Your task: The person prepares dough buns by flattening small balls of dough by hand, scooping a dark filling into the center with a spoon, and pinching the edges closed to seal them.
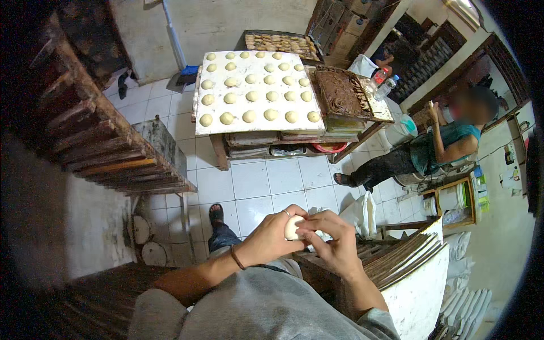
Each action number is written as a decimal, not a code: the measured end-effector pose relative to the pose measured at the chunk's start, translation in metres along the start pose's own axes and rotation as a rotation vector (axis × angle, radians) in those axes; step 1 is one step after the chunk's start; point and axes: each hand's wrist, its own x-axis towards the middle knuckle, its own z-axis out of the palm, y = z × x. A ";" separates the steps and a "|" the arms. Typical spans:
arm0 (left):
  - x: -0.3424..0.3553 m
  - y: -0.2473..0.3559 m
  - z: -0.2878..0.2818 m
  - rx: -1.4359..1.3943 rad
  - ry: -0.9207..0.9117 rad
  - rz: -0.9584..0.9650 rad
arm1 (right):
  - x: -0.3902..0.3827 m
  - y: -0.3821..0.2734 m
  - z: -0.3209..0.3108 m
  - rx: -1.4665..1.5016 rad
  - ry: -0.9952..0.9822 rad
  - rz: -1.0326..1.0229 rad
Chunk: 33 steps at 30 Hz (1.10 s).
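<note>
A smooth pale dough ball (292, 228) is held between my two hands in front of my body. My left hand (271, 237) curls round it from the left. From the right, the thumb and fingers of my right hand (333, 238) pinch at its side. Beyond my hands, a white board (258, 110) on a table carries rows of similar dough balls (272, 96). To its right lies a tray of brown chocolate-like paste (340, 93).
A wooden rack (102, 124) stands on the left. Two bottles (387, 86) and a tray of browned pieces (283, 44) are at the back. A person in a teal top (453, 141) is at the right. Boards (416, 266) lean beside my right arm.
</note>
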 end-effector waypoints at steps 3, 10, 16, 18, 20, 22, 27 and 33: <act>0.012 -0.005 -0.037 0.051 -0.146 -0.084 | 0.023 -0.010 0.013 0.002 -0.016 -0.072; 0.019 -0.006 -0.100 0.094 0.058 -0.146 | 0.091 -0.022 0.059 0.095 0.037 0.031; 0.021 -0.034 -0.179 0.014 0.088 -0.113 | 0.158 -0.034 0.101 -0.016 -0.104 -0.129; 0.021 -0.045 -0.206 -0.031 0.052 -0.068 | 0.179 -0.038 0.110 -0.038 -0.145 -0.180; 0.022 -0.049 -0.224 -0.027 -0.016 -0.053 | 0.195 -0.042 0.117 -0.012 -0.205 -0.105; 0.022 -0.048 -0.247 -0.083 -0.115 -0.123 | 0.209 -0.043 0.126 0.025 -0.218 -0.159; 0.027 -0.030 -0.274 -0.060 0.015 -0.079 | 0.237 -0.056 0.144 -0.037 -0.197 -0.172; 0.042 -0.044 -0.315 -0.235 -0.271 -0.214 | 0.265 -0.068 0.144 0.053 -0.261 -0.236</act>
